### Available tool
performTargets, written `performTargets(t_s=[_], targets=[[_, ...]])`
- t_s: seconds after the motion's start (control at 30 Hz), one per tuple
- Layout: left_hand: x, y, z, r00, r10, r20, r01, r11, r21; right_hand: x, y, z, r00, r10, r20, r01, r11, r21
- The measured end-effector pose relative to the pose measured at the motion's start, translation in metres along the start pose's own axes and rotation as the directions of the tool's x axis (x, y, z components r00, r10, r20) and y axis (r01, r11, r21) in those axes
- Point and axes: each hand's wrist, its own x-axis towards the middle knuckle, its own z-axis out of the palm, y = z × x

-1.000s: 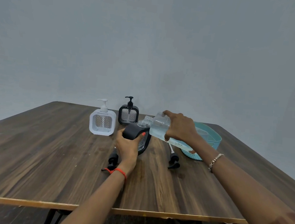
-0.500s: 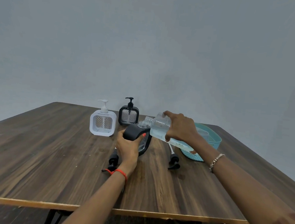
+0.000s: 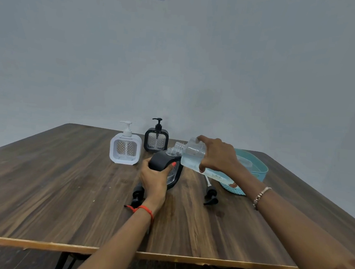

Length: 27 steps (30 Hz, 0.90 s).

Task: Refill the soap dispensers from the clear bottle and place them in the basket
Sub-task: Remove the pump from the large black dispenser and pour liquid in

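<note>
Clear bottle (image 3: pixel 191 156) lies nearly level in the air above the middle of the desk (image 3: pixel 62 189). Its long axis runs from the lower right to the upper left, and its uncapped mouth points left, just above the neck of the open dispenser (image 3: pixel 174 174). Liquid sits along its lower side. The right hand (image 3: pixel 217 156) holds it with fingers curled over the body. The left hand (image 3: pixel 154 177) grips the open dispenser, a black one, with fingers wrapped round its top corner and the thumb on the near face. This dispenser leans to the right, toward the bottle, with its foot on the desk.

Behind stand a white dispenser (image 3: pixel 125 151) and a capped black dispenser (image 3: pixel 156 141), both upright with pumps on, near each other. A teal basket (image 3: pixel 258 169) sits to the right, partly hidden by the right forearm and the bottle. One loose pump (image 3: pixel 210 195) lies on the desk between the open dispenser and the basket. Another pump (image 3: pixel 137 192) lies just left of the left wrist.
</note>
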Motion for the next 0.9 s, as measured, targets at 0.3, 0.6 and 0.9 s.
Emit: performTargets(t_s=[0.3, 0.6, 0.9], targets=[[-0.002, 0.003, 0.0, 1.0, 0.009, 0.013, -0.009, 1.0, -0.03, -0.003, 0.003, 0.004, 1.0, 0.014, 0.016, -0.015, 0.998, 0.067], [0.001, 0.005, -0.001, 1.0, -0.018, 0.006, 0.018, 0.997, -0.074, -0.001, 0.009, 0.013, 0.999, 0.04, -0.012, -0.036, 0.972, 0.233], [0.03, 0.018, -0.014, 0.99, -0.081, 0.118, 0.109, 0.963, -0.246, 0.017, 0.019, 0.026, 0.987, 0.16, -0.025, -0.063, 0.525, 0.849]])
